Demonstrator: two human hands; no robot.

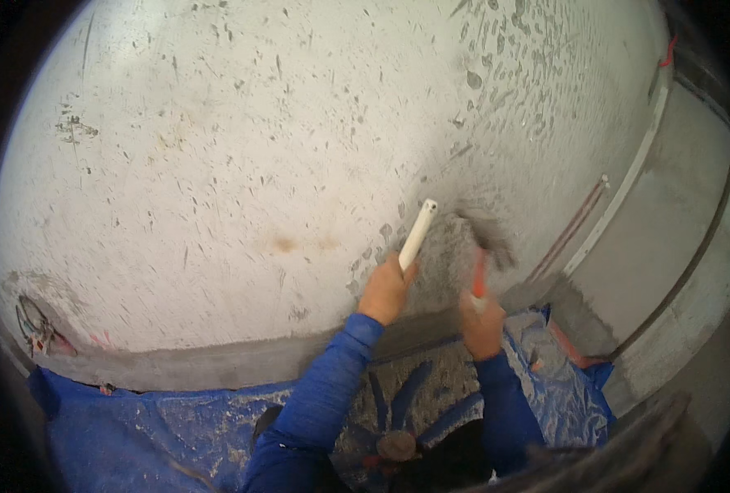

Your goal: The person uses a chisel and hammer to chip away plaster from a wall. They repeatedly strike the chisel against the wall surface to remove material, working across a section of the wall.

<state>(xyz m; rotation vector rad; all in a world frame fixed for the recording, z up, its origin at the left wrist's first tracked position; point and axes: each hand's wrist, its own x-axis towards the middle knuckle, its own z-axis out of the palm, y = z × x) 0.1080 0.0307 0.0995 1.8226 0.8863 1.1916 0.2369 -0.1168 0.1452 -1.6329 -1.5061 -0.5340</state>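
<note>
My left hand grips a white, tube-like stick by its lower end, and a small dark hole shows at its upper end. The stick points up in front of the pale wall; whether it touches the wall I cannot tell. In my right hand is a hammer-like tool with a red shaft. Its dark head is blurred by motion, so its exact shape is hidden. Around the tool the wall is grey and scuffed, and many small chipped marks cover the area above it.
Blue plastic sheeting with pale debris runs along the wall's foot. Loose wires come out of the wall at lower left. A reddish strip slants beside a recessed opening at right. Below my arms is a round brownish object.
</note>
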